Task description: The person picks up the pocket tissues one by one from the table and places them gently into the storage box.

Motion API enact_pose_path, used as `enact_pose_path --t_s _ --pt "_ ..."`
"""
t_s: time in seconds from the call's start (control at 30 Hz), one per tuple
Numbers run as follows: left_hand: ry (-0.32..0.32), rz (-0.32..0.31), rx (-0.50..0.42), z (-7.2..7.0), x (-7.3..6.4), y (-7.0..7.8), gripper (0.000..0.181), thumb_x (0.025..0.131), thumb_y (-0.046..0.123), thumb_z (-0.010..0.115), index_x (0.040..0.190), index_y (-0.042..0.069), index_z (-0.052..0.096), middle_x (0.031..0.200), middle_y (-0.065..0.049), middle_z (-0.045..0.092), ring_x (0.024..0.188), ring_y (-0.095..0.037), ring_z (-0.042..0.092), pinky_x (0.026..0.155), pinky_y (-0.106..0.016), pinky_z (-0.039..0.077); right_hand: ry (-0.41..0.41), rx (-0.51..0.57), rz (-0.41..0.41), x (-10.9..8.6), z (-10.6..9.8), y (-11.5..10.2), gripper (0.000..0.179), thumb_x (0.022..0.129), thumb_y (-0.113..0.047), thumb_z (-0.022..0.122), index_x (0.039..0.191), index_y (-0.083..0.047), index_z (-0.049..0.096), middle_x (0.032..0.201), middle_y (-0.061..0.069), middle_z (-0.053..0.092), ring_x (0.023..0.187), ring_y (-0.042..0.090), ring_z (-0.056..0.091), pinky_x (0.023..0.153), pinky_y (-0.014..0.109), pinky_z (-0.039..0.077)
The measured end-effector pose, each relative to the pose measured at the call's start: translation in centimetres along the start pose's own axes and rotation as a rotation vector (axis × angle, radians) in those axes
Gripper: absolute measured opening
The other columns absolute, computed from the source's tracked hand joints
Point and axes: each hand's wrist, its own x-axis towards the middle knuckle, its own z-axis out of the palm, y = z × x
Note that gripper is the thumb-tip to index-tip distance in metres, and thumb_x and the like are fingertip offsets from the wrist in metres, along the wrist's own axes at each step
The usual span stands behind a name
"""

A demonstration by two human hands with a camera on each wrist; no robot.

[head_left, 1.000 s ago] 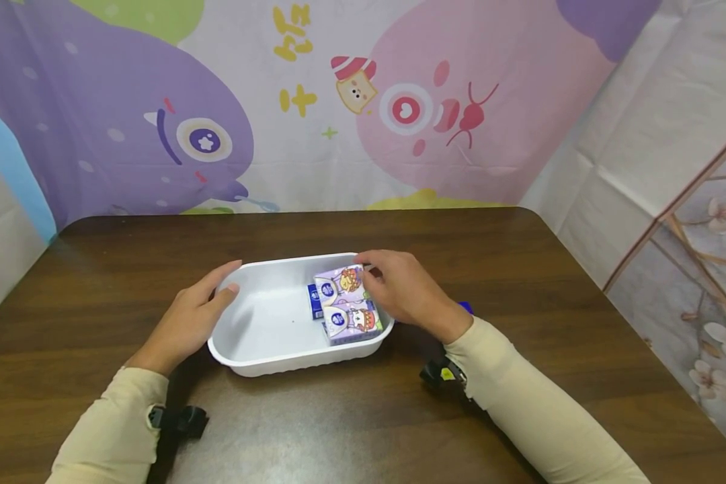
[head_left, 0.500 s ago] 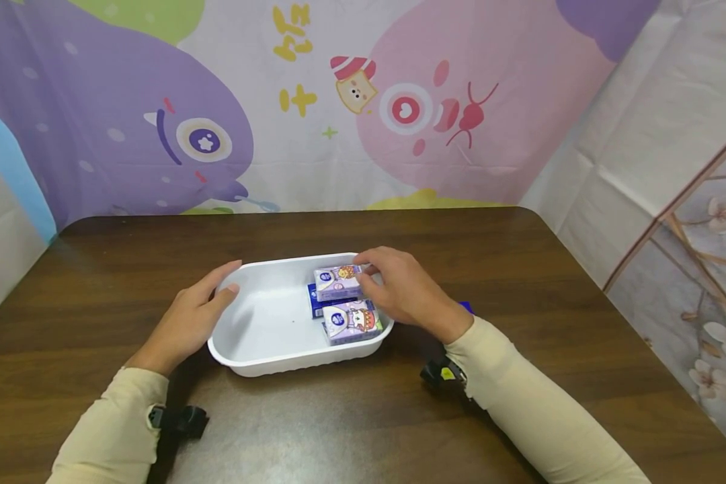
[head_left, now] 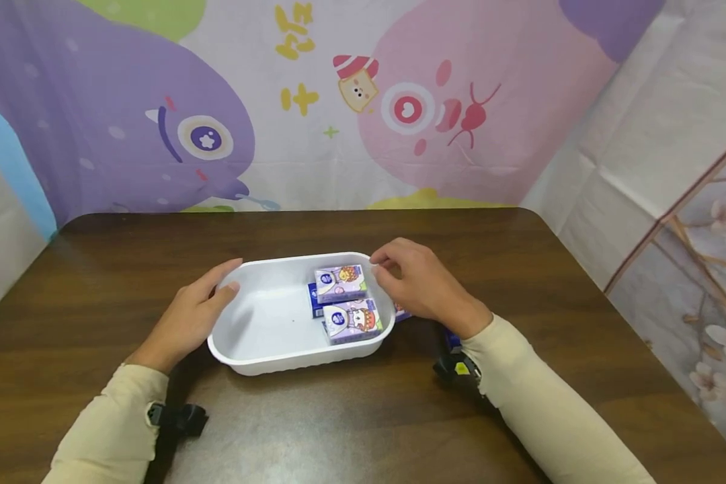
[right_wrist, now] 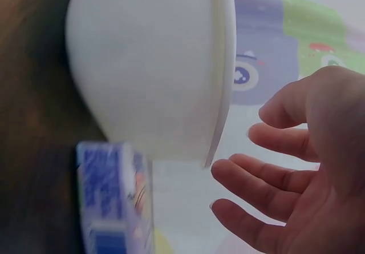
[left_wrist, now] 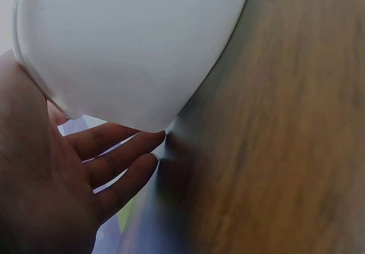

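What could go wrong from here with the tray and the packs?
The rear purple tissue pack overlaps a blue pack, so a jolt might slide it off. The right hand, beside the rim, could knock the white tray when it next moves. The packs inside sit toward the tray's right end, so lifting by the left hand alone might tip it.

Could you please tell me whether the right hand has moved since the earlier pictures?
Yes; in the head view, judged against the white tray, the right hand has shifted rightward, off the far purple pack.
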Motion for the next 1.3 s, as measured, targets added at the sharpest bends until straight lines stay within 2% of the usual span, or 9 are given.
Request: enact_pose_path --t_s 0.13,0.43,0.6,0.73,0.87,1.17,1.3 --pt "-0.006 -0.006 0.005 -0.1 0.1 0.2 0.060 0.106 0.051 0.041 0.159 0.024 0.032 0.156 -0.018 0.038 0.134 -0.039 0.044 0.101 -0.059 0.041 0.011 0.007 0.009 -0.9 -0.4 0.7 0.017 0.097 -0.020 0.065 0.107 -0.008 0.071 0.105 0.000 0.065 0.096 0.015 0.064 0.085 0.039 0.055" --pt "0.005 -0.013 0.002 -0.1 -0.3 -0.1 0.058 0.106 0.048 0.042 0.158 0.023 0.034 0.155 -0.020 0.039 0.136 -0.040 0.042 0.103 -0.060 0.039 0.005 -0.039 -0.008 -1.6 -0.5 1.7 0.017 0.096 -0.020 0.065 0.105 -0.008 0.072 0.102 -0.001 0.066 0.093 0.015 0.064 0.084 0.037 0.054" --pt "0.007 -0.011 -0.015 -0.1 -0.3 -0.2 0.058 0.106 0.047 0.043 0.158 0.023 0.033 0.155 -0.019 0.038 0.136 -0.040 0.042 0.104 -0.061 0.039 -0.034 -0.060 -0.001 -1.9 -0.4 2.0 0.020 0.095 -0.020 0.064 0.109 -0.007 0.072 0.105 0.001 0.067 0.096 0.018 0.065 0.087 0.039 0.053" --pt "0.008 -0.006 -0.022 -0.1 -0.1 -0.1 0.058 0.106 0.047 0.044 0.158 0.023 0.034 0.156 -0.018 0.038 0.138 -0.039 0.041 0.105 -0.061 0.037 -0.088 -0.107 0.026 -2.1 -0.4 2.3 0.024 0.095 -0.022 0.066 0.115 -0.008 0.071 0.113 0.002 0.068 0.104 0.020 0.064 0.093 0.041 0.052" --pt "0.010 -0.005 -0.030 -0.1 -0.2 0.0 0.057 0.106 0.046 0.044 0.158 0.023 0.035 0.155 -0.017 0.039 0.137 -0.037 0.042 0.106 -0.059 0.037 -0.128 -0.147 0.018 -2.4 -0.4 2.7 0.029 0.095 -0.025 0.068 0.118 -0.008 0.069 0.118 0.004 0.067 0.110 0.021 0.062 0.098 0.043 0.049" --pt "0.012 -0.010 -0.017 0.0 0.0 -0.2 0.057 0.106 0.047 0.043 0.158 0.023 0.035 0.155 -0.016 0.040 0.136 -0.036 0.044 0.106 -0.058 0.038 -0.136 -0.143 -0.040 -2.8 -0.2 3.9 0.023 0.095 -0.023 0.067 0.114 -0.009 0.071 0.112 0.003 0.068 0.102 0.020 0.062 0.092 0.043 0.051" --pt "0.012 -0.018 -0.011 0.0 -0.1 -0.2 0.058 0.106 0.048 0.042 0.158 0.023 0.034 0.155 -0.017 0.039 0.136 -0.037 0.043 0.106 -0.059 0.038 -0.161 -0.173 -0.043 -2.8 -0.2 4.0 0.024 0.096 -0.024 0.067 0.115 -0.009 0.070 0.117 0.004 0.067 0.107 0.021 0.062 0.096 0.044 0.049"
